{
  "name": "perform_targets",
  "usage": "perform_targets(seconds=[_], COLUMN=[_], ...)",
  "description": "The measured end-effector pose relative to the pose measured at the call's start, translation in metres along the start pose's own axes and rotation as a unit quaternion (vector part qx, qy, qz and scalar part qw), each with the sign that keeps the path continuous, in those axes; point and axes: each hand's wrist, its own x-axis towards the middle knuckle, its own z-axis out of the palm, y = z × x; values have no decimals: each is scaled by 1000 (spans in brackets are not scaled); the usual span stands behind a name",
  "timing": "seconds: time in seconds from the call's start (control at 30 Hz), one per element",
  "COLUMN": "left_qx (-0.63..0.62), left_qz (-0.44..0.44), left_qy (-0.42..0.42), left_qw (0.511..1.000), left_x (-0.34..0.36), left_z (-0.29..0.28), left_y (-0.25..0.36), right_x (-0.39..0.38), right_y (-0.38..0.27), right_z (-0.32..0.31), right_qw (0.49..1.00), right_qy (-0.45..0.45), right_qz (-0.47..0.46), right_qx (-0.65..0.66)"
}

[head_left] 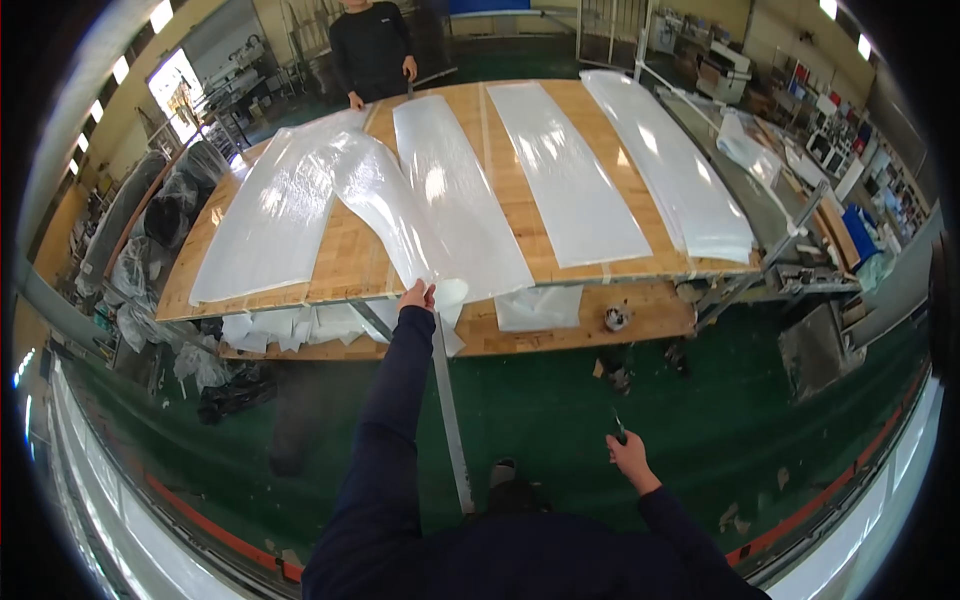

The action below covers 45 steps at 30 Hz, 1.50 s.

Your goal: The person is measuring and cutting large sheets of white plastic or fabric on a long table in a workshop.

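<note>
flat white sheet (pixel 262 225) on the left of the wooden table (pixel 352 250) | curved white sheet (pixel 383 195) overlapping it, near end at the table's front edge | left hand (pixel 417 296): fingers pinched together on that near end | right hand (pixel 629 456): fingers curled closed round a small dark tool (pixel 619 430), over the green floor (pixel 540 400)

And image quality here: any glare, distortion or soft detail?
Head view: glare streaks the glossy white sheets, and the opening at upper left is nearly blown out; head view: fisheye bows the wooden table, with black corners; head view: the dark tool in the right hand is too small to make out.
</note>
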Motion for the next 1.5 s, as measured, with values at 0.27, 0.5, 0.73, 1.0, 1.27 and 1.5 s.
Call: perform_targets(seconds=[0.27, 0.5, 0.73, 1.0, 1.27, 1.5], left_qx=[-94, -124, -168, -94, -194, -186], left_qz=[-28, -25, -21, 16, 51, 54], left_qy=[-103, -163, -145, -271, -109, -106], left_qw=[990, 978, 975, 958, 973, 975], left_x=[-6, -24, -51, -49, -74, -78], left_z=[21, 86, 108, 104, 159, 208], left_y=[7, 21, 65, 58, 48, 45], right_x=[117, 194, 257, 313, 349, 360], right_y=[-128, -177, -232, -286, -315, -346], right_z=[83, 123, 197, 270, 262, 270], right_qw=[984, 956, 928, 785, 788, 775], right_qy=[-150, -237, -289, -454, -522, -501], right_qz=[-98, 87, 111, 210, 228, 214], right_qx=[17, 149, 210, 366, 235, 320])
